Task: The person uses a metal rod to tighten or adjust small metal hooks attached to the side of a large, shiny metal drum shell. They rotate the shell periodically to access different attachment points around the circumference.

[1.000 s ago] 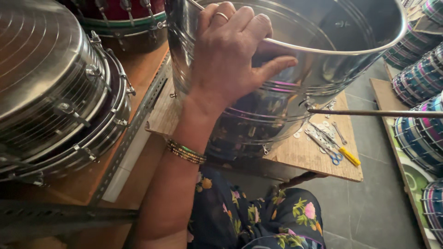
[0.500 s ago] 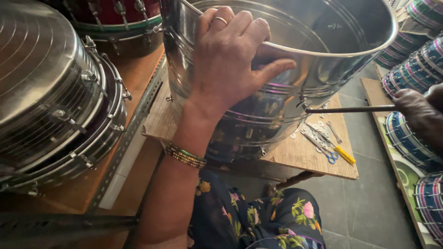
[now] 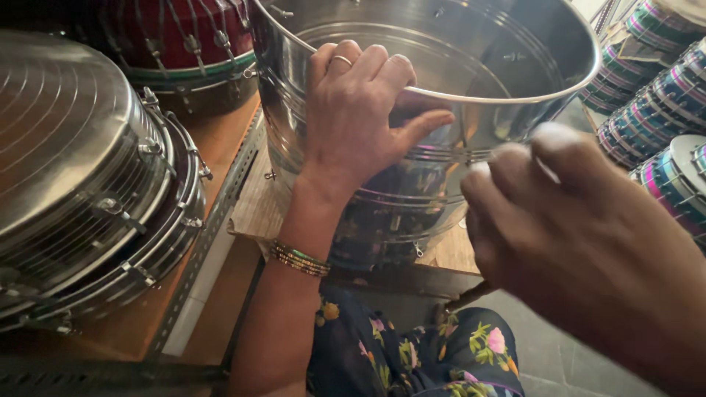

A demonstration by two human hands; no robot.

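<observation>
Two hands work at a steel drum shell [image 3: 441, 88] on the tabletop [image 3: 257, 206]: left hand [image 3: 360, 121] grips its near rim, right hand [image 3: 581, 242], blurred, looks closed, holding unclear.

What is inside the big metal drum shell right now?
Inside the steel drum shell only bare ribbed wall and a few bolt ends show. The left hand grips the near rim, fingers hooked inside. The bottom is hidden by the near wall and the blurred right hand.
</observation>
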